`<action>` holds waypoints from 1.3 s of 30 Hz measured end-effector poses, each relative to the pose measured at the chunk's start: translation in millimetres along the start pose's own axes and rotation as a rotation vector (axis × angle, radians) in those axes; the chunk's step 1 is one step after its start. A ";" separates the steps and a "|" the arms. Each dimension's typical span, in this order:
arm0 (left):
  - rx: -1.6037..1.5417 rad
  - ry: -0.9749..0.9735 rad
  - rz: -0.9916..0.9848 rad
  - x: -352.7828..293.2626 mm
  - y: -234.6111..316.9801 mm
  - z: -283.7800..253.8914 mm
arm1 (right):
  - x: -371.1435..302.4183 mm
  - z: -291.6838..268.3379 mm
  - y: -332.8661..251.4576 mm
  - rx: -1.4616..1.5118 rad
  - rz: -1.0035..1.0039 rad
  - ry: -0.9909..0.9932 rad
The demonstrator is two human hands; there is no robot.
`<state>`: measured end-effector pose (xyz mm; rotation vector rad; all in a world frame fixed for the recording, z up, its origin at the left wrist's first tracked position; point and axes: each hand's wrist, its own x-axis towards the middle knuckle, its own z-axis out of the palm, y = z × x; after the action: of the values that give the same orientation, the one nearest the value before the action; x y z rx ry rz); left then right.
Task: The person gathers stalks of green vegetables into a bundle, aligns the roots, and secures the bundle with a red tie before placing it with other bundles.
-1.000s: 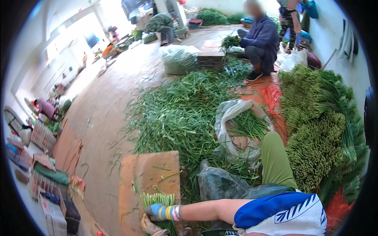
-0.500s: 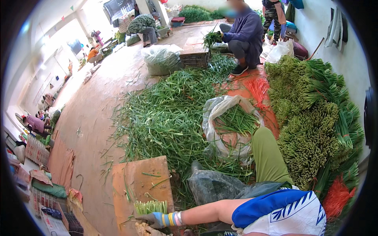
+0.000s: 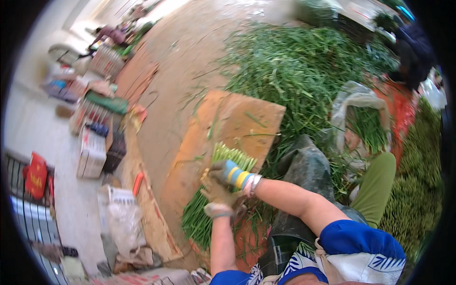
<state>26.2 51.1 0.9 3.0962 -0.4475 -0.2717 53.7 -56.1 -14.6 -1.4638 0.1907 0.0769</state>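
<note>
My left hand (image 3: 219,194), in a tan glove, is closed round the middle of a bunch of long green vegetable stalks (image 3: 197,221). Just beyond it, my right hand (image 3: 225,172), gloved in grey with a blue and yellow striped cuff, also grips the bunch. The gloves meet, and some fingers are hidden behind them. Pale stalk ends point away from me over a wooden board (image 3: 225,114); the leafy ends hang over its near side. A few loose leaves lie on the board.
A big heap of loose greens (image 3: 304,71) spreads beyond the board. Right of it stands a clear plastic sack (image 3: 339,111) holding greens. Finished-looking bundles (image 3: 413,185) are stacked far right. A co-worker (image 3: 413,47) crouches at the upper right. Crates (image 3: 107,61) and boxes (image 3: 91,154) line the left.
The view has swung down and left. My left hand, largely out of sight at the lower edge before, now shows with its forearm. More of the bunch is visible, gripped by both hands.
</note>
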 end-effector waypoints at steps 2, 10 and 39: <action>0.096 -0.033 -0.010 1.0 -14.4 6.3 | -2.5 14.4 -10.1 -0.071 -0.073 -0.027; -0.203 0.090 -0.008 9.5 -33.9 14.8 | -101.9 -14.2 27.0 -0.362 -0.209 -0.248; -2.355 0.320 -0.200 -76.3 5.4 22.7 | -33.2 3.1 -71.4 -1.121 -0.829 -0.263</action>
<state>-51.3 67.9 -8.2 0.7930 0.2135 -0.0817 33.3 -58.6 61.5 -2.5033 -0.8077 -0.3534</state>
